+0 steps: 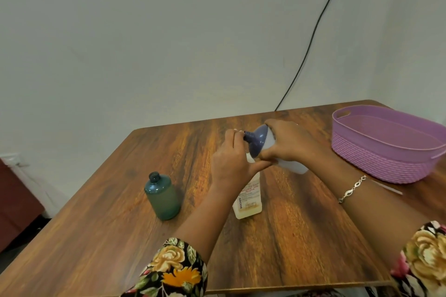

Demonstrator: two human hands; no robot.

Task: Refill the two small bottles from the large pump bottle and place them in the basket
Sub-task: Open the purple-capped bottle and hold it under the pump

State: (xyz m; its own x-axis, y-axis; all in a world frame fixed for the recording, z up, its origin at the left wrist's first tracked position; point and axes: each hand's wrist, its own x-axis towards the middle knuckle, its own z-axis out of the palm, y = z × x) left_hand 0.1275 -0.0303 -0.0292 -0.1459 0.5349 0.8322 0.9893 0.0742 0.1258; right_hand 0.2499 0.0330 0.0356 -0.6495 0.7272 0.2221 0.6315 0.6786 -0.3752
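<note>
- The right hand (pixel 287 144) is gripping the big bottle (pixel 293 164), fingers wrapping round its white body just behind the dark blue top.
- The big bottle is lying tilted on its side in the air over the middle of the table (pixel 96 224), its spout pointing to 9 o'clock.
- The left hand (pixel 230 159) is curling round the upper part of the labelled small bottle (pixel 247 200), the thumb crossing in front of it toward 3 o'clock and the fingertips sitting right at the tip of the spout.
- The labelled small bottle is standing on the table directly under the big bottle's top; its mouth is hiding behind the hand.
- The green small bottle (pixel 163 196) is standing upright with no cap, at 9 o'clock of the labelled one and well apart from it.
- The purple basket (pixel 386 152) is sitting at 3 o'clock of the hands, near the table's right edge.
- A bracelet (pixel 352 188) is hanging on the right wrist.
- A black cable (pixel 313 31) is running down the wall at 12 o'clock.
</note>
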